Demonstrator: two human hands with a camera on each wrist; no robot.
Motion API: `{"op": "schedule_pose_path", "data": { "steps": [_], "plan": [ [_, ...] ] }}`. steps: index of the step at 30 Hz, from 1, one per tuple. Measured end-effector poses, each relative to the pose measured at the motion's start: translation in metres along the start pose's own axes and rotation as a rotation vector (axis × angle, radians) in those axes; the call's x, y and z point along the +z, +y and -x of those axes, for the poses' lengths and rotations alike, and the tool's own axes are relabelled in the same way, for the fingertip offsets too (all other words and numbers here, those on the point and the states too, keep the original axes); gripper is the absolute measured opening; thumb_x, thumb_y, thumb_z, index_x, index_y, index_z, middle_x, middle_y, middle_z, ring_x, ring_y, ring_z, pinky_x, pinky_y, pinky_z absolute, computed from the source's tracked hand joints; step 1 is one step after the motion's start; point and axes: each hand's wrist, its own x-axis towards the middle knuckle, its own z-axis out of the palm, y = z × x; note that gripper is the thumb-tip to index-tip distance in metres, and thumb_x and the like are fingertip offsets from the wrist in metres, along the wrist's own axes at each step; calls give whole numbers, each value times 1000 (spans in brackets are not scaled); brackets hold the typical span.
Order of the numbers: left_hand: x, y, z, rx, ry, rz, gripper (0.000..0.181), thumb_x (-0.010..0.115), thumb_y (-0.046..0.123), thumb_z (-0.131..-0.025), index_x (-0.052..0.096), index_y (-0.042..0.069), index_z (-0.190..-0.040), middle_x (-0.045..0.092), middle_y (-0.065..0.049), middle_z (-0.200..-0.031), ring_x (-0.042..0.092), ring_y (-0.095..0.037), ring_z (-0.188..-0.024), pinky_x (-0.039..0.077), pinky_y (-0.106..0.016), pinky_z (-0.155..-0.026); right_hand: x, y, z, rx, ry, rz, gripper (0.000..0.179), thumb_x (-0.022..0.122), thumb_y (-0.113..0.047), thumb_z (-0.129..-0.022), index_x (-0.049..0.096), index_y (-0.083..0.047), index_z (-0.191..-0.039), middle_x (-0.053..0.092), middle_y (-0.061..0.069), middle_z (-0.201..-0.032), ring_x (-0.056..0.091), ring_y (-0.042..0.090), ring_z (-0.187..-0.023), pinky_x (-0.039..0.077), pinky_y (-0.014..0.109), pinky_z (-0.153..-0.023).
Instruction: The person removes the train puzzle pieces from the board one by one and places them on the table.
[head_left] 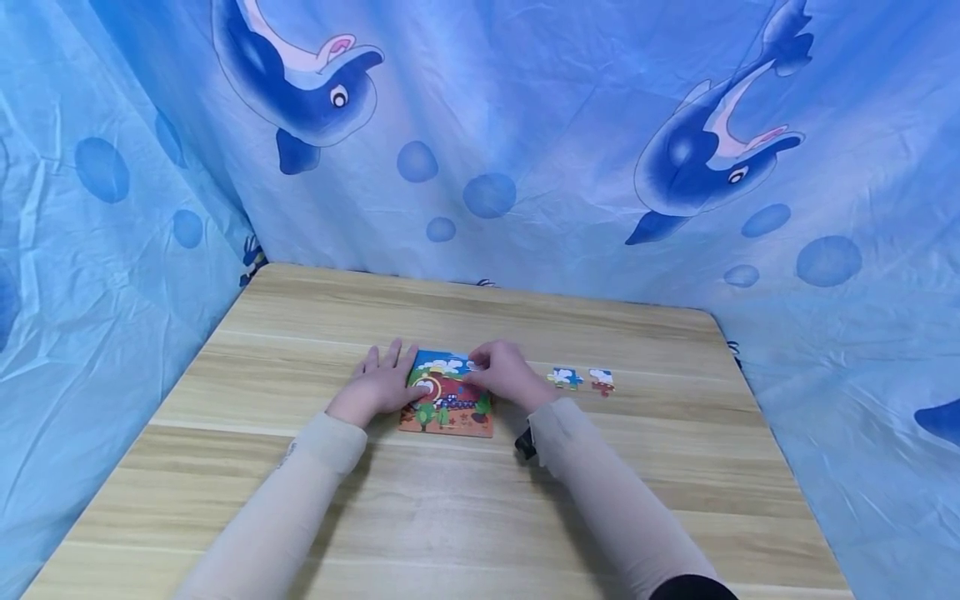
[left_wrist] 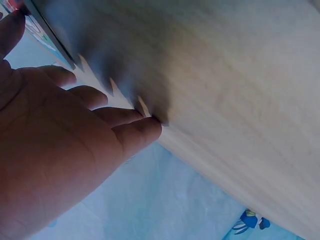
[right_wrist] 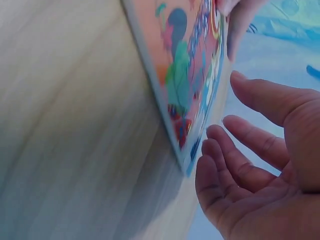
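One picture puzzle (head_left: 453, 404), lying flat on the wooden table (head_left: 420, 517), likely light, stiff, best taken by its edges; left hand (head_left: 377, 389) spread, thumb on it; right hand (head_left: 506, 377) loosely bent, thumb apart; two loose pieces (head_left: 566, 377) rightward.

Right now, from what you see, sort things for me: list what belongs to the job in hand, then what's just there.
In the job:
puzzle
two pieces, right of the puzzle
left hand, thumb over the puzzle
right hand, at its right side

Just there:
table, underneath
dolphin curtain, behind
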Motion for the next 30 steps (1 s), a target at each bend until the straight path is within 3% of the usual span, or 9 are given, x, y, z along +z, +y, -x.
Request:
{"op": "schedule_pose_path", "data": {
  "steps": [10, 19, 30],
  "plan": [
    [-4, -7, -6, -12, -40, -17, 108, 37, 89, -84, 0, 28, -165, -12, -14, -168, -14, -54, -146, 0, -72, -111, 20, -29, -11, -69, -70, 128, 39, 80, -27, -91, 73, -5, -123, 70, 5, -118, 64, 19, -110, 51, 36, -95],
    [-3, -6, -5, -8, -35, -25, 105, 36, 88, -86, -1, 28, -165, -13, -14, -168, -14, -54, -145, 0, -72, -112, 35, -41, -20, -56, -70, 256, 25, 78, -25, -93, 79, -8, -111, 72, 1, -107, 65, 15, -98, 54, 33, -87],
    [1, -3, -5, -22, -53, -33, 102, 36, 85, -88, -2, 29, -164, -14, -11, -168, -16, -52, -146, 0, -71, -112, 46, -43, -24, -25, -19, 267, 15, 77, -24, -94, 74, -10, -91, 65, -2, -87, 61, 12, -77, 53, 30, -71]
  ]
}}
